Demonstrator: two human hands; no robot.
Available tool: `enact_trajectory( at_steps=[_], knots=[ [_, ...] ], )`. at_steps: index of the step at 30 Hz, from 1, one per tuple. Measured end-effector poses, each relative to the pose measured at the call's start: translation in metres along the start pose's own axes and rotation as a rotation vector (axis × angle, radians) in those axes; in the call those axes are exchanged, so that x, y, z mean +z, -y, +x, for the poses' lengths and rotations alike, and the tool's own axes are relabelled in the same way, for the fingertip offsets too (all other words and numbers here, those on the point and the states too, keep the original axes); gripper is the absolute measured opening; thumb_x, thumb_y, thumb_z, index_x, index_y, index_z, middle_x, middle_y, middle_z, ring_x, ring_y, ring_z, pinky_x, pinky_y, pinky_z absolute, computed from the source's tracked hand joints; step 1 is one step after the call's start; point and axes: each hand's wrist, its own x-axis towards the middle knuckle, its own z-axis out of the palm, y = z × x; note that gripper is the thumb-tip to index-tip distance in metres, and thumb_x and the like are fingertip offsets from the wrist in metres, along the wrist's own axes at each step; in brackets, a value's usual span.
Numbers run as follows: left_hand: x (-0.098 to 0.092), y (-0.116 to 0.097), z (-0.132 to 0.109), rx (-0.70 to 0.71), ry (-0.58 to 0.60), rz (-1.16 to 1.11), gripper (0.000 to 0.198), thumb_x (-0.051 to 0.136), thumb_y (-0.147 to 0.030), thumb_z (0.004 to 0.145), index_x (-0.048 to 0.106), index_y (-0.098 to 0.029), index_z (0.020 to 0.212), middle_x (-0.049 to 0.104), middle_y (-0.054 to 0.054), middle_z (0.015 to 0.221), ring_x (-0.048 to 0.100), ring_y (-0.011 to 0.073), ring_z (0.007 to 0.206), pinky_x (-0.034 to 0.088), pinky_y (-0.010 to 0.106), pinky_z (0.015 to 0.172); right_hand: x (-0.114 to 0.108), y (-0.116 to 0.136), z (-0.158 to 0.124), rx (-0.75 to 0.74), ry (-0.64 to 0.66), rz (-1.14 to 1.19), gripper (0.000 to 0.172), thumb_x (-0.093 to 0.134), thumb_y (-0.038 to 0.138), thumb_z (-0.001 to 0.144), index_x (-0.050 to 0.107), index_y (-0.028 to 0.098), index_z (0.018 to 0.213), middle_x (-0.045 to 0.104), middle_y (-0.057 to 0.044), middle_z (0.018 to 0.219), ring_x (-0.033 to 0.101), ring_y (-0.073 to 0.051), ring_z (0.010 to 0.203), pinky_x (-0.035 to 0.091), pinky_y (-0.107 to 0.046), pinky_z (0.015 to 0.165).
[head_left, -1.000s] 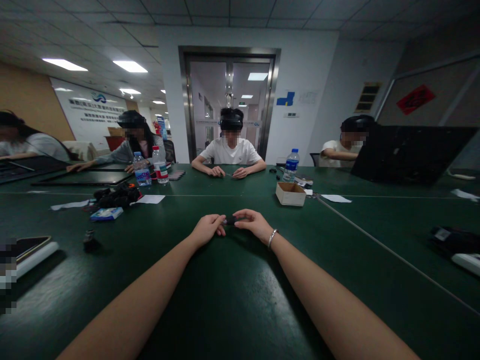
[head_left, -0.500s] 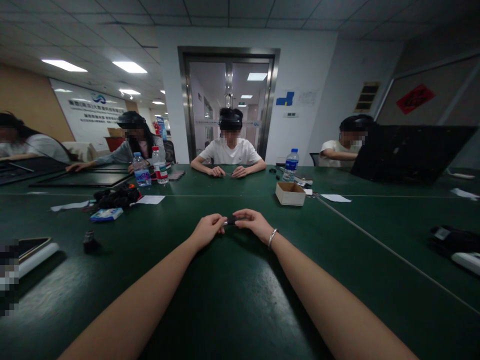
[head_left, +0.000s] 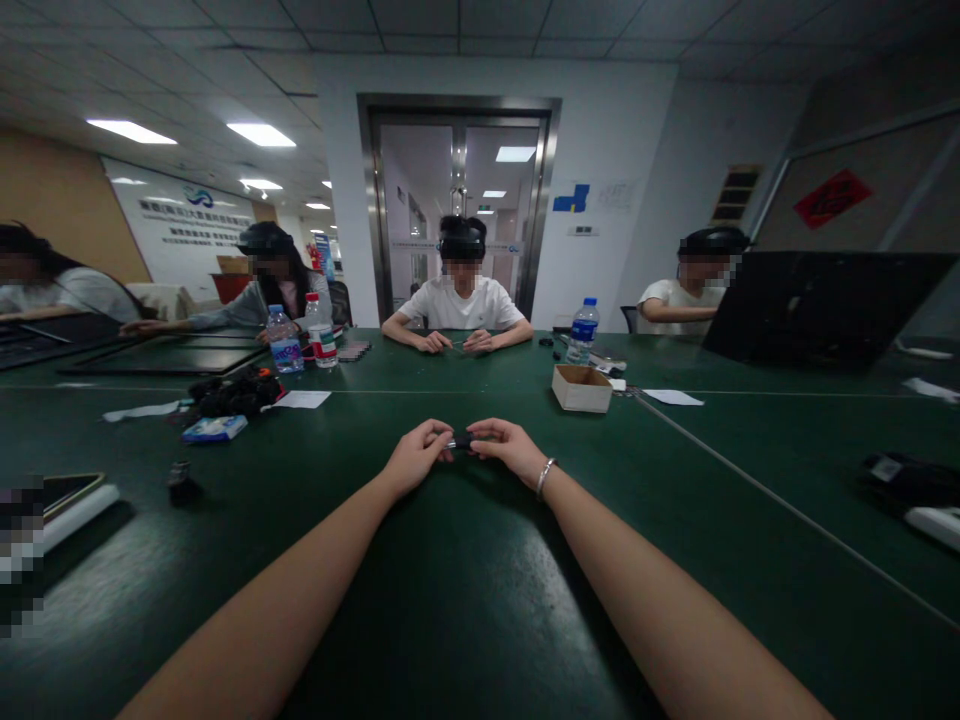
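Both my forearms reach forward over the dark green table (head_left: 465, 600). My left hand (head_left: 414, 455) and my right hand (head_left: 508, 445) meet at the middle of the view, fingers pinched from either side on a small dark object (head_left: 462, 440) just above the tabletop. Its exact kind is too small to make out. A metal bracelet (head_left: 545, 476) circles my right wrist.
A small cardboard box (head_left: 581, 387) stands beyond my hands, with water bottles (head_left: 582, 331) and paper slips behind. A black bundle (head_left: 232, 392) and a small dark item (head_left: 180, 480) lie left. Several people sit around the table; an open laptop (head_left: 817, 305) is at right.
My hands have stayed in place, still pinching the small dark object. The person at the far right has lifted their head slightly.
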Motion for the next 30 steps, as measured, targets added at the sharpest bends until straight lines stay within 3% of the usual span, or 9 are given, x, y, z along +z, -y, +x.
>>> enact_trajectory(
  at_steps=[9,21,30],
  knots=[
    [0.000,0.007,0.005,-0.081,0.035,-0.056,0.036,0.050,-0.051,0.076,0.050,-0.015,0.072,0.059,0.000,0.055,0.051,0.0102,0.048,0.039,0.023,0.052,0.000,-0.003,0.001,-0.030,0.025,-0.034,0.035,0.074,0.021,0.055,0.064,0.018,0.089,0.065,-0.003,0.090,0.061,-0.011,0.066,0.048,-0.026,0.064],
    [-0.003,-0.001,0.008,-0.194,0.044,-0.036,0.035,0.048,-0.049,0.077,0.052,-0.015,0.069,0.056,-0.002,0.047,0.046,0.0090,0.042,0.035,0.022,0.048,0.004,0.000,-0.003,-0.031,-0.018,-0.004,0.037,0.075,0.017,0.050,0.064,0.018,0.085,0.068,-0.003,0.087,0.064,-0.015,0.078,0.048,-0.033,0.080],
    [0.001,-0.005,0.005,-0.187,-0.012,-0.113,0.038,0.046,-0.050,0.077,0.055,-0.013,0.073,0.060,0.002,0.053,0.049,0.0099,0.047,0.037,0.023,0.051,0.003,-0.002,0.000,-0.044,-0.048,-0.039,0.036,0.075,0.018,0.051,0.065,0.017,0.086,0.066,-0.003,0.089,0.061,-0.011,0.069,0.048,-0.027,0.071]
  ],
)
